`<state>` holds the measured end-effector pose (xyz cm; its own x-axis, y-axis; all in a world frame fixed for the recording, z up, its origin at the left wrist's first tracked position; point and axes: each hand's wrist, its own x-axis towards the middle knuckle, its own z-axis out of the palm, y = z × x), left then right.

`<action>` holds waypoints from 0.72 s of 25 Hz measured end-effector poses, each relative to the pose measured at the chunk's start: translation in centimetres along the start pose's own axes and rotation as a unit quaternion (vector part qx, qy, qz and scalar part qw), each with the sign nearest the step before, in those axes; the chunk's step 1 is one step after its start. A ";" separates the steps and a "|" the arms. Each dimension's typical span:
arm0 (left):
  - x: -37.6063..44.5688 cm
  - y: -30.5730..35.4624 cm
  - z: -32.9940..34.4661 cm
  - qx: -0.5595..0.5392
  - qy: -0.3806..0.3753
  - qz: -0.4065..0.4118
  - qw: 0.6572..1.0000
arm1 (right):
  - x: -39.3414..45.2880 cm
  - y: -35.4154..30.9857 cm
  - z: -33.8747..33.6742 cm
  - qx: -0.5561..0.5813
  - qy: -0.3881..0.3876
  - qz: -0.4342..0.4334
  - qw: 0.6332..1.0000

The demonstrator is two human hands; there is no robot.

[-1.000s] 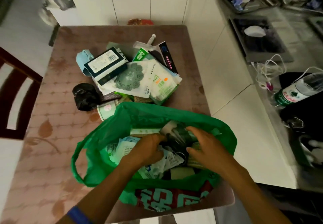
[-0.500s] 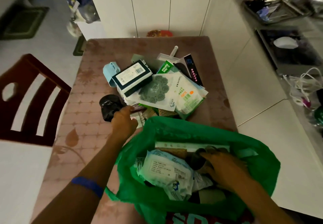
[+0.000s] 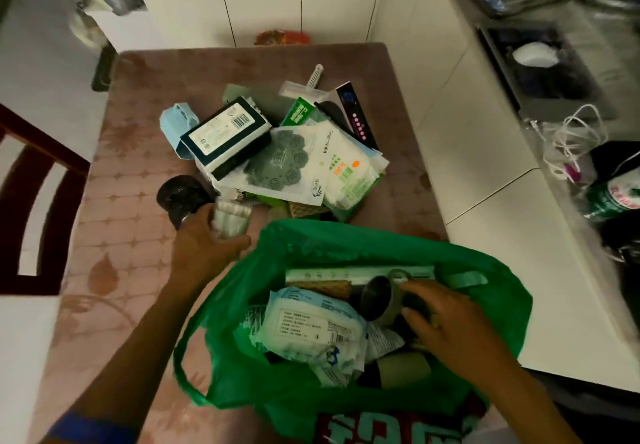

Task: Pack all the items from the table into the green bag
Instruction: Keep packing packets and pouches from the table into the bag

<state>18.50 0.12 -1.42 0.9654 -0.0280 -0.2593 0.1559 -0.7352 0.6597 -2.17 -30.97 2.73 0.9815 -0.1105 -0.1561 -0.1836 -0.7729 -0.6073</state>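
I see a dark wooden chair (image 3: 31, 208) at far left, beside the table (image 3: 114, 201) with its pinkish, diamond-patterned cloth. My left hand (image 3: 204, 246) is on the table just left of the bag, fingers wrapped around a clear cylindrical tub of cotton swabs (image 3: 231, 216) — a crumpled black lump (image 3: 181, 196) sits right behind it. Mid-table, a loose heap: a dark flat box with a white barcode label (image 3: 227, 132), glossy white packets (image 3: 325, 166). Nearer me, the green bag (image 3: 346, 246) — thin, crinkly plastic, mouth wide open, holding a soft white wipes pack (image 3: 311, 326). My right hand (image 3: 453, 326) is inside it, fingers curled over a dark round item; I cannot tell whether they grip it.
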 end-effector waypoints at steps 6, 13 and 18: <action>-10.8 9.0 -0.2 -0.016 -0.144 0.216 0.966 | 0.2 -1.0 -3.1 0.074 0.034 -0.003 0.997; -12.9 7.5 5.5 0.109 -0.035 0.249 0.962 | 0.7 0.5 -6.7 -0.160 0.088 -0.073 0.981; -8.0 1.7 2.4 0.179 -0.005 -0.064 0.982 | 5.1 3.2 -4.4 -0.200 -0.098 0.121 0.967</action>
<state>10.57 -2.53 0.11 0.9404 0.0748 -0.3317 0.1905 -0.9239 0.3319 2.51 -36.71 3.40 0.8762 -0.2284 -0.4244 -0.3327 -0.9237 -0.1898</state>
